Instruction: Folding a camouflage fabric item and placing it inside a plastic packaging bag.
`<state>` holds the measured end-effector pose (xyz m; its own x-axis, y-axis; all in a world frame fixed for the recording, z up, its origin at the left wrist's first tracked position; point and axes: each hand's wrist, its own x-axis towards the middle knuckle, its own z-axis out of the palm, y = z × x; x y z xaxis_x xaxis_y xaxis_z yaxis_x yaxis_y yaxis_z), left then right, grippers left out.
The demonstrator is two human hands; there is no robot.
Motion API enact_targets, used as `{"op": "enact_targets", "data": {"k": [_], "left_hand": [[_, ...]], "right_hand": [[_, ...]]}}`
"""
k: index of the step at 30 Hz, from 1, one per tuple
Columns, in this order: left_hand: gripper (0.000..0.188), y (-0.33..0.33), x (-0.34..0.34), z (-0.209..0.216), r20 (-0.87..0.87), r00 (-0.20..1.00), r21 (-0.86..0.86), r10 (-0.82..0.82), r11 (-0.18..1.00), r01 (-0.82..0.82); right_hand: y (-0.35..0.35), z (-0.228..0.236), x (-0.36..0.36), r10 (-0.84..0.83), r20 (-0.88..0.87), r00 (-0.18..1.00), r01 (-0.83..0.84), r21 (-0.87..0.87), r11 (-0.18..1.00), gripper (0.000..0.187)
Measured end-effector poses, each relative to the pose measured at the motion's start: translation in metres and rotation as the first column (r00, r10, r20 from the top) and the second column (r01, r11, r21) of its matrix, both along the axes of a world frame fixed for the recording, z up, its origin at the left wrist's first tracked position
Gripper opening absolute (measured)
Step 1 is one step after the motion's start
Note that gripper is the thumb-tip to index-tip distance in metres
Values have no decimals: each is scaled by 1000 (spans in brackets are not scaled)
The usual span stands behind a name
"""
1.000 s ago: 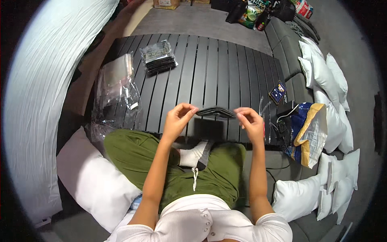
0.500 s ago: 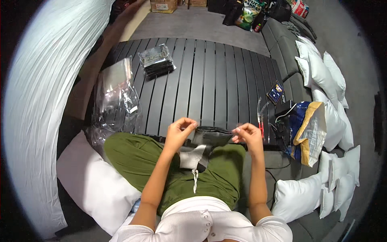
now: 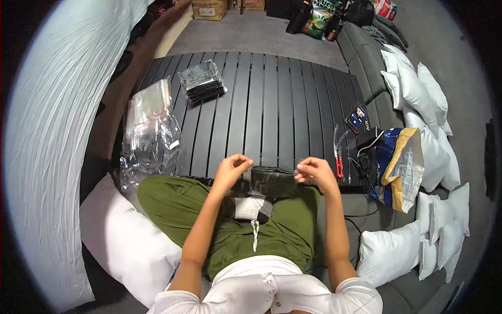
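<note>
My left hand (image 3: 230,171) and my right hand (image 3: 317,174) pinch the two sides of a clear plastic bag with a flat, folded black item (image 3: 272,181) in it. The bag hangs over my lap at the near edge of the black slatted table (image 3: 256,115). Its clear film is hard to make out against the dark slats. On the table's far left lies a stack of similar bagged black packets (image 3: 203,86). Nearer to me on the left, a pile of clear plastic bags (image 3: 151,131) spreads over the table's edge.
Red-handled scissors (image 3: 339,166) and a phone-like dark device (image 3: 357,118) lie on the right side. An open blue and yellow sack (image 3: 402,170) stands on the sofa beside cables. White pillows (image 3: 389,248) lie right and left of me. A white curtain (image 3: 68,131) hangs at left.
The bag with the black item has turned from a slant to hang flatter and squarer between my hands. My right hand has shifted slightly left. The view has tilted a little.
</note>
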<state>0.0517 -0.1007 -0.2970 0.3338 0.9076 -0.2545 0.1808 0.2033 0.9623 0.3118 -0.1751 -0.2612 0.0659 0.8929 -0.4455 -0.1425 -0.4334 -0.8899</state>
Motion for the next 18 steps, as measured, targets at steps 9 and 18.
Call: {"op": "enact_targets", "data": {"k": [9,18], "left_hand": [[18,67,22,-60,-51,994,-185,-100,979,89],[13,85,31,-58,4,999,-353,-53,934,51]], "right_hand": [[69,-79,22,24,64,998,-16,-115,993,14],[85,-86,30,10,31,999,-7,-107,994,18]]}}
